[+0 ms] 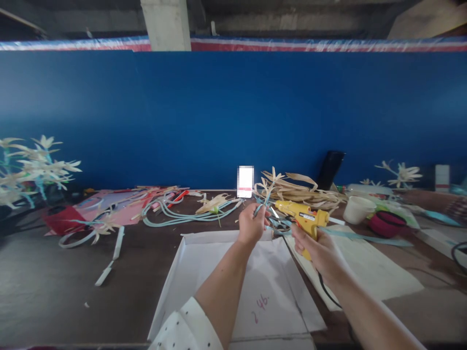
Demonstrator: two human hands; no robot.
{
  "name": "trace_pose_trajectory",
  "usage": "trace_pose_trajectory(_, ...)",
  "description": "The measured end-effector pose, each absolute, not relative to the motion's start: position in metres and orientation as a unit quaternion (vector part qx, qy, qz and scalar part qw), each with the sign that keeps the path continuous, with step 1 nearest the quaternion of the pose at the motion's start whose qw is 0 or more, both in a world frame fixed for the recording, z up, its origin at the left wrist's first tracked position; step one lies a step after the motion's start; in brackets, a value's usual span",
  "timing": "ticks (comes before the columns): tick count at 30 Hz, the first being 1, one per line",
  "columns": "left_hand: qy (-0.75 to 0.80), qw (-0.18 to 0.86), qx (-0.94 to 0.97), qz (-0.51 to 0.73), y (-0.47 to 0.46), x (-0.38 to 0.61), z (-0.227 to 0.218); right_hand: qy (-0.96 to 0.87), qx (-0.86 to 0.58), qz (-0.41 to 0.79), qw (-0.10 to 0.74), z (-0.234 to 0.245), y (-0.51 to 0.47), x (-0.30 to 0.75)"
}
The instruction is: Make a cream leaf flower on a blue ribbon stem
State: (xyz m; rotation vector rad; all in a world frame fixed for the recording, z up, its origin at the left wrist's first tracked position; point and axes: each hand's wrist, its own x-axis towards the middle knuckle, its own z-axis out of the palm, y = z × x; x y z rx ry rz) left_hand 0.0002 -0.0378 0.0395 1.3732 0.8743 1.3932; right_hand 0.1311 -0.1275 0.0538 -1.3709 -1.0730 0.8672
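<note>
My left hand [251, 224] is closed in a pinch on a small straw flower with a pale blue stem [263, 203], held above the far edge of a white cardboard sheet [204, 272]. My right hand [315, 248] grips a yellow hot glue gun [301, 214], its nozzle pointing left at the flower's base, close to my left fingers. The gun's black cord [326, 291] runs down under my right forearm.
A heap of dried straw leaves [302, 189] lies behind the hands. Pale blue cords [175, 214] and pink paper [109, 204] lie to the left, finished straw flowers [32, 165] at far left. White cup [357, 209] and red bowl [386, 223] stand right.
</note>
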Motion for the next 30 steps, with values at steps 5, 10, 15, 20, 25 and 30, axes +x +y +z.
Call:
trace_pose_trajectory(5,0.355,0.483,0.561,0.571,-0.0363,0.0007,0.0371,-0.476,-0.599,0.357,0.536,0.0531,-0.1288,0.1314)
trace_pose_trajectory(10,0.356,0.483,0.557,0.574,-0.0356,0.0011,0.0368,-0.498,-0.610,0.328,0.522,0.0528,-0.1286,0.1323)
trace_pose_trajectory(15,0.358,0.475,0.566,0.570,-0.0362,0.0000,0.0380,-0.517,-0.615,0.314,0.505,0.0544,-0.1304,0.1323)
trace_pose_trajectory(20,0.361,0.478,0.565,0.568,-0.0368,0.0000,0.0385,-0.511,-0.623,0.309,0.506,0.0508,-0.1297,0.1320)
trace_pose_trajectory(25,0.361,0.480,0.561,0.569,-0.0375,0.0003,0.0388,-0.499,-0.603,0.327,0.529,0.0479,-0.1297,0.1315)
trace_pose_trajectory(30,0.363,0.480,0.559,0.570,-0.0381,-0.0002,0.0399,-0.494,-0.579,0.346,0.549,0.0455,-0.1290,0.1324)
